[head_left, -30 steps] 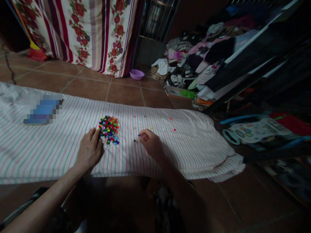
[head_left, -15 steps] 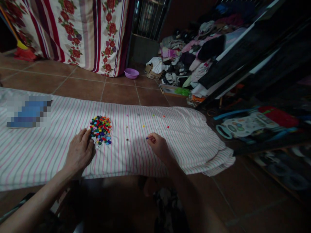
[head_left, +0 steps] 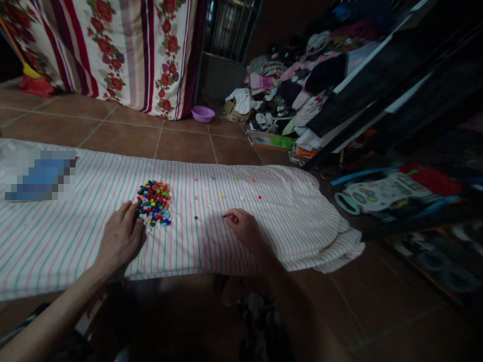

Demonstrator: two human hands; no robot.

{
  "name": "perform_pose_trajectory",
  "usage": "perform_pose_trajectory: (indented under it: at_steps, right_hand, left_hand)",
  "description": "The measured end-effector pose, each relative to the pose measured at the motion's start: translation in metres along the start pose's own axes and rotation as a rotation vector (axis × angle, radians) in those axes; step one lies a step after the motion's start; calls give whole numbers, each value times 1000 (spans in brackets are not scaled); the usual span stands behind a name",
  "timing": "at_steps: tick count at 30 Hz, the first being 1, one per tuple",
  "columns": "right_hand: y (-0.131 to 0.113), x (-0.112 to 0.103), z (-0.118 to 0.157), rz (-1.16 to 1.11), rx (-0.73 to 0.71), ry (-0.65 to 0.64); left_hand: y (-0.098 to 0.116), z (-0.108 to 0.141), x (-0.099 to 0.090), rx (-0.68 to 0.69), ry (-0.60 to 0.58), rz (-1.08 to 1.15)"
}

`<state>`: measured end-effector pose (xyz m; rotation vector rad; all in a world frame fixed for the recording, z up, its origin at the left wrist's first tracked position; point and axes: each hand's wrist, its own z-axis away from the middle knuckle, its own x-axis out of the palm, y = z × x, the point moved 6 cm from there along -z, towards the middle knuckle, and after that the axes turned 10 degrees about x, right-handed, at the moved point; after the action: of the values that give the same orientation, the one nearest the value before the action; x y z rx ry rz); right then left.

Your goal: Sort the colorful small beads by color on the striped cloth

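A heap of small multicoloured pieces (head_left: pixel 154 202) lies on a striped cloth (head_left: pixel 181 251). My left hand (head_left: pixel 119 234) rests flat with fingers apart at the heap's left edge, its fingertips touching it. Right of the heap, my right hand (head_left: pixel 241 225) pinches a small dark blue piece (head_left: pixel 225 216) just over the cloth. Several single pieces lie spread out beyond it, among them a yellow one (head_left: pixel 221 196), a red one (head_left: pixel 259 197), an orange one (head_left: pixel 253 180) and a dark brown one (head_left: pixel 195 217).
A blurred blue object (head_left: pixel 41 176) lies at the cloth's left end. On the tiled floor behind are a purple basin (head_left: pixel 203 114), a red dustpan (head_left: pixel 36 85) and a pile of clothes (head_left: pixel 290 85). A child's seat (head_left: pixel 392 191) stands at the right.
My right hand has shifted slightly left with the dark blue piece. My left hand stays beside the heap. The whole view has moved a little.
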<state>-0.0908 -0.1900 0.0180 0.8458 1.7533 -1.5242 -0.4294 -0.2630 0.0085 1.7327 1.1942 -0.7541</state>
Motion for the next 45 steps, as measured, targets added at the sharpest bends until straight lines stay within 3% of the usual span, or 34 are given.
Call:
perform_pose_trajectory:
  at_steps: [15,18,21,27,32,37,45]
  right_hand:
    - [6,-4,-3,-58,-10,-9]
    - [-4,-11,-4,-81,-24,50]
    - [-29,-13,-2,-107,-119,123]
    - [-85,18,10,-121,-355,57]
    - [-114,50,20,13,-505,-39]
    - [-127,73,26,189,-505,-164]
    - [-139,84,25,195,-460,-189]
  left_hand:
    - [-1,0,1,-7,13,11]
    - [-1,0,1,-15,10,9]
    - [0,-1,2,-12,6,2]
    - [0,0,2,2,26,-3]
    - [1,0,2,-2,36,-4]
    - [1,0,2,-13,55,22]
    - [1,0,2,-14,57,52]
